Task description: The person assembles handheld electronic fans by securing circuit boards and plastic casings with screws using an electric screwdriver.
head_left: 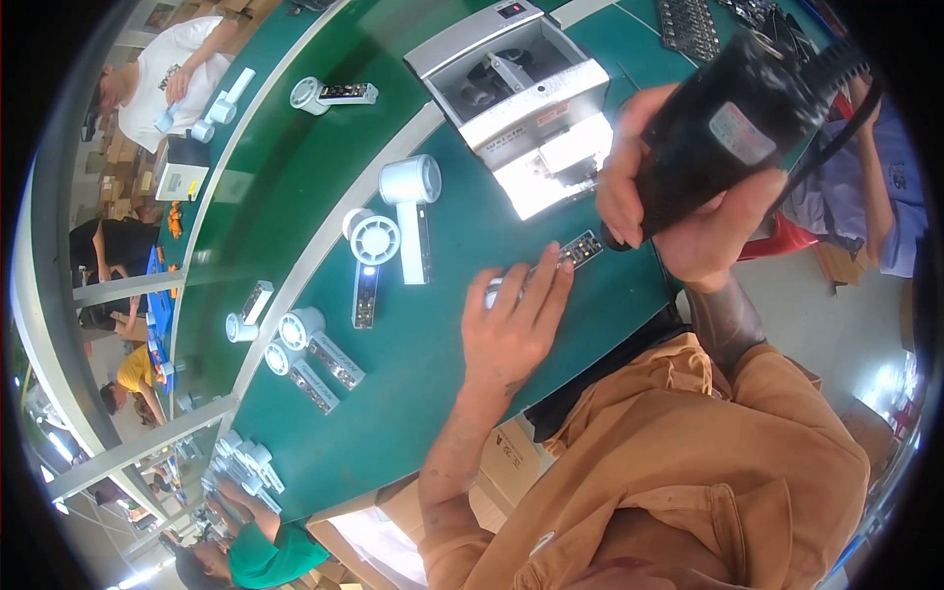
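Head view: left hand (513,320) lies flat near the table's (413,383) near edge, fingers spread over a small white fan (575,254) with an open handle, pressing it down. Right hand (688,211), just beyond, is clamped around a black power screwdriver (733,123) tipped toward that handle. Farther along, more white fans (408,211) lie mid-table, and a grey machine (521,88) stands at the far edge.

pale label (742,133) on black tool (728,128)
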### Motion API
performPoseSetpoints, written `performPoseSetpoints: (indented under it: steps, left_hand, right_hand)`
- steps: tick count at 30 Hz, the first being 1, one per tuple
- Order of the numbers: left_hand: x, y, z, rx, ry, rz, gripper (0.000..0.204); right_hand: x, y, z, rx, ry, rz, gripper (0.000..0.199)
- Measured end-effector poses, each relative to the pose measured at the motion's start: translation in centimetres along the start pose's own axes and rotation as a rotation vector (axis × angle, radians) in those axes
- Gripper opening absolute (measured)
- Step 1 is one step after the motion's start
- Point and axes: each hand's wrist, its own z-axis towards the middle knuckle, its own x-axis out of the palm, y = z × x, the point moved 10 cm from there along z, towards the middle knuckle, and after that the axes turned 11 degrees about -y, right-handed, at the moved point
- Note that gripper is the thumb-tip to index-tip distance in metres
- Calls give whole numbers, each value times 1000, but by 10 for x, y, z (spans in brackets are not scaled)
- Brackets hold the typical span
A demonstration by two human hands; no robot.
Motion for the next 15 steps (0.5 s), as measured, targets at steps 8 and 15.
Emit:
performPoseSetpoints:
  steps: [8, 15]
  left_hand:
    - [1, 2, 0, -39, 17, -5, 28]
    - [0, 0, 0, 8, 2, -3, 27]
  right_hand:
    - [5, -8, -14, 11, 42, 136, 98]
    - [-5, -9, -15, -21, -70, 155, 96]
